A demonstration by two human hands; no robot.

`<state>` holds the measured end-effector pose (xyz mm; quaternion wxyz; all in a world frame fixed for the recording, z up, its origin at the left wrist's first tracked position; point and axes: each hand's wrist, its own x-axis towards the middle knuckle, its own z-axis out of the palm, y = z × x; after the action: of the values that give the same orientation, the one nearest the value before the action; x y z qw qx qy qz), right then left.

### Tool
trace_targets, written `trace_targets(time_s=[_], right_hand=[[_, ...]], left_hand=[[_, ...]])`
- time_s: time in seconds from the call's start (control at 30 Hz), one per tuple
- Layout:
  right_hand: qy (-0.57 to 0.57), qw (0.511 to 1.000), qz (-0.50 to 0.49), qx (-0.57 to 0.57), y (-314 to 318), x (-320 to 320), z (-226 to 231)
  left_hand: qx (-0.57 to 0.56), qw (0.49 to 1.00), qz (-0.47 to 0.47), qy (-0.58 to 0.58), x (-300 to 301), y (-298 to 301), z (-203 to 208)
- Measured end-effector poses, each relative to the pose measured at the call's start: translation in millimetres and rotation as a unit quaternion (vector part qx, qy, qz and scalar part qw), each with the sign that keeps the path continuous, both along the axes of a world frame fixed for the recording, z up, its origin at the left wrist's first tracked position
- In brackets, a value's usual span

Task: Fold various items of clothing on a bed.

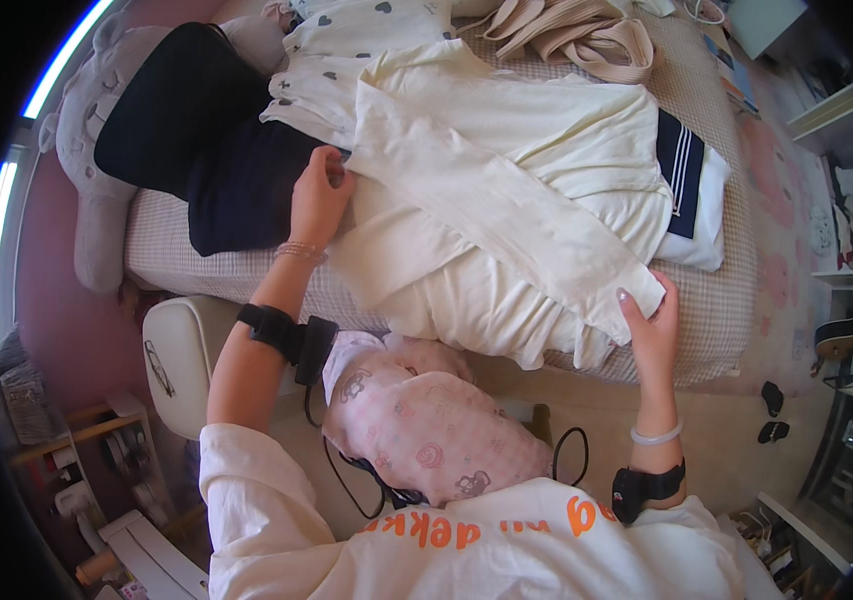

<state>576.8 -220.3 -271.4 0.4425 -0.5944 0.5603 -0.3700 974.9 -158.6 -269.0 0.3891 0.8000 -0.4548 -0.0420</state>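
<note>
A cream long-sleeved shirt point(507, 180) lies spread over the bed, one sleeve running diagonally across its body toward my right hand point(655, 325). That hand pinches the cuff end of the sleeve between thumb and fingers, close to the bed's front edge. My left hand point(322, 195) has its fingers curled in a pinch at the shirt's left edge, near the upper end of the same sleeve. The cloth between its fingertips is mostly hidden. Beside the left hand lies a dark navy garment point(247, 195), partly under a black one point(182, 110).
A white garment with heart prints point(347, 60) and beige ribbed clothing point(587, 40) lie farther back. A navy-and-white garment point(692, 190) shows from beneath the shirt's right side. A grey plush toy point(97, 170) lies left. A white chair point(182, 365) stands before the bed point(727, 330).
</note>
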Motion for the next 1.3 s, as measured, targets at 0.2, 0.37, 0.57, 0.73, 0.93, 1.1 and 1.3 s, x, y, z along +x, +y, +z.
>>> trace_targets(time_s=[0.2, 0.37, 0.57, 0.73, 0.93, 1.1, 1.3], right_hand=[[0.062, 0.996, -0.039, 0.047, 2.8, -13.1, -0.7], [0.157, 0.983, 0.062, 0.075, 24.1, -32.4, 3.8], [0.097, 0.987, 0.098, 0.082, 25.8, -33.2, -16.4], [-0.203, 0.967, -0.045, 0.146, 41.3, -25.1, -24.7], [-0.207, 0.955, -0.134, 0.167, 46.3, -46.8, -11.7], [-0.212, 0.958, -0.079, 0.176, 40.2, -52.5, -28.6], [-0.163, 0.973, -0.043, 0.157, 41.1, -55.7, -35.2]], left_hand=[[0.058, 0.995, 0.056, 0.052, 18.2, 8.6, -12.5], [0.214, 0.917, 0.063, 0.331, 10.9, 37.4, -13.6], [0.317, 0.837, -0.105, 0.432, -60.2, 74.7, 8.4], [0.168, 0.837, -0.085, 0.513, -54.7, 110.4, -22.3], [0.042, 0.828, -0.022, 0.559, -56.5, 131.0, -2.2], [0.112, 0.808, -0.069, 0.574, -57.4, 140.2, -5.9], [0.119, 0.789, -0.081, 0.597, -59.7, 149.0, -31.5]])
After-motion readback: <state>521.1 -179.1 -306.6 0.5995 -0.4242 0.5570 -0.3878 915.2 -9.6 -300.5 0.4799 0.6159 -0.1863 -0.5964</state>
